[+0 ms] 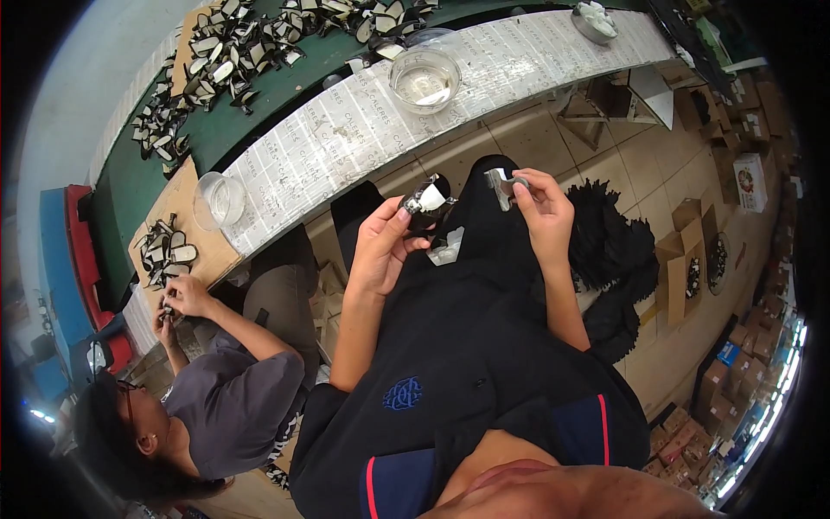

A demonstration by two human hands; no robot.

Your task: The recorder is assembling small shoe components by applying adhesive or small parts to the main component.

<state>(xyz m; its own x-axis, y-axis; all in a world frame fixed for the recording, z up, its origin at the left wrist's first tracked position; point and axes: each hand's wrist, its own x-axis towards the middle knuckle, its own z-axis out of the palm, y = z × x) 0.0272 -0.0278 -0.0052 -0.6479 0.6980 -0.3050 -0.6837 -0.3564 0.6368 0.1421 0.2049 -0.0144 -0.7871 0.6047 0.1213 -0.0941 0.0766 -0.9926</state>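
My left hand [379, 251] is closed around a glossy black piece [429, 204] with a bright white face, its shape like a small shoe heel. To the right, my right hand [548, 216] pinches a thin silvery piece [500, 186] with a small grey round part at the fingertips. The two hands are apart, above my dark-clad lap. A crumpled whitish translucent scrap [447, 246] lies on my lap just below the black piece.
Beyond my knees runs a paper-covered bench edge [294, 164] with clear bowls [425, 85] on it. Many black-and-cream pieces [233, 52] are heaped on the green belt [117, 203]. A co-worker [233, 389] sits at left. Dark shaggy material [609, 246] and an open carton [683, 251] are at right.
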